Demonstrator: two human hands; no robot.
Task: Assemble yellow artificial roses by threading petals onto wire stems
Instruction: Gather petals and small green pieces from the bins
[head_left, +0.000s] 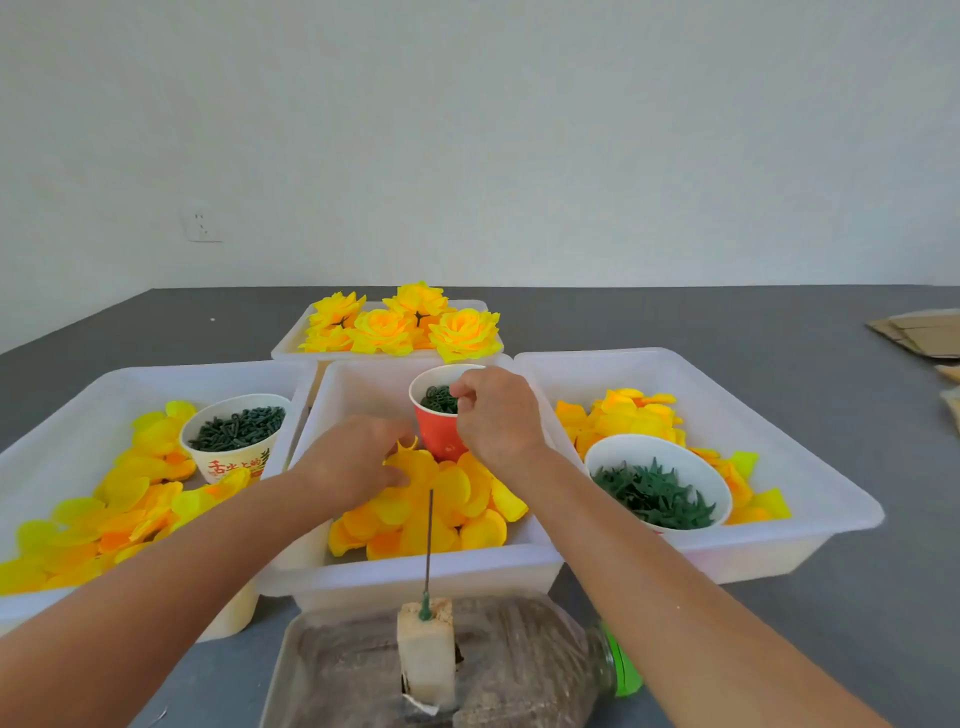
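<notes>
Reaching into the middle tray (332, 395), the left hand (358, 457) presses curled fingers into the heap of yellow petals (447, 499), pinching one. The right hand (493, 415) hovers at the red cup (436, 441), its fingertips pinching a small green piece from inside. Nearer the person, a wire stem (429, 540) stands upright in a foam block (426, 654). Finished roses (405, 325) fill the far tray (291, 345).

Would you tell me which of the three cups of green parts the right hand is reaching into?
The red cup in the middle tray; the right hand is at its rim, unlike both white cups.
</notes>
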